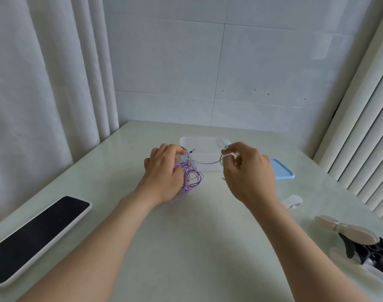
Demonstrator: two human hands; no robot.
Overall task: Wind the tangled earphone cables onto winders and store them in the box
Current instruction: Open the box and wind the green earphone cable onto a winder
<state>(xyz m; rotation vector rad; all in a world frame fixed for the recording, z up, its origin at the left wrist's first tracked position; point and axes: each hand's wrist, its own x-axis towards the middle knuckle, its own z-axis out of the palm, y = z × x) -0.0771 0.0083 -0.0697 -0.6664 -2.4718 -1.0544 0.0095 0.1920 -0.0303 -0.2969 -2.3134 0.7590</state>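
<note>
The purple cable tangle [191, 177] lies on the table [197, 236] just left of centre. Our left hand [164, 171] curls its fingers round the tangle from nine o'clock. A thin grey cable [205, 163] sags from that hand across to our right hand [249, 168] at three o'clock. The right hand's thumb and fingertips pinch the cable together with a small white piece that we cannot make out. At twelve o'clock from the hands stands the open translucent box [199, 142], with a blue lid [283, 172] flat beside it at three o'clock. Pale winders [347, 229] lie at four o'clock, and a dark phone [36, 238] at eight.
</note>
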